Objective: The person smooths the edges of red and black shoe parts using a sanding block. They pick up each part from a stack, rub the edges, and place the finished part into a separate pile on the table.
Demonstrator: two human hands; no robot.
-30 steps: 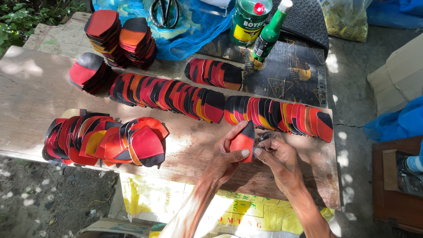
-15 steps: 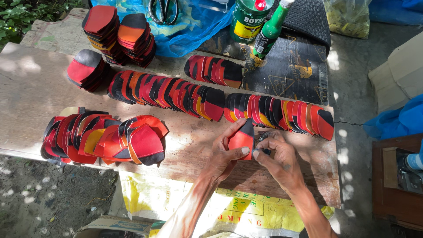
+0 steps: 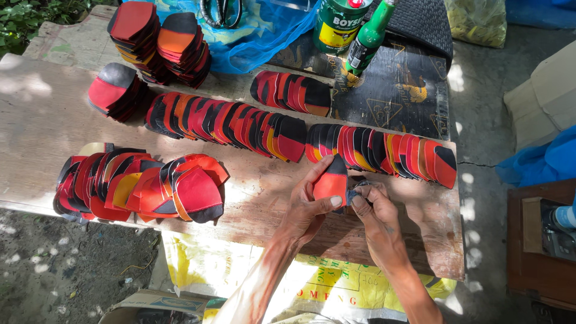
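Left grip (image 3: 312,201) pinches red-and-black pointed piece (image 3: 331,183); right grip (image 3: 373,207) touches its edge.

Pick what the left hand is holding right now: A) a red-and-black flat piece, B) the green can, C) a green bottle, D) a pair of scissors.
A: the left hand grips a red-and-black flat piece just above the wooden board, while the right hand pinches at that piece's lower edge; the green bottle and green can stand untouched at the far side.
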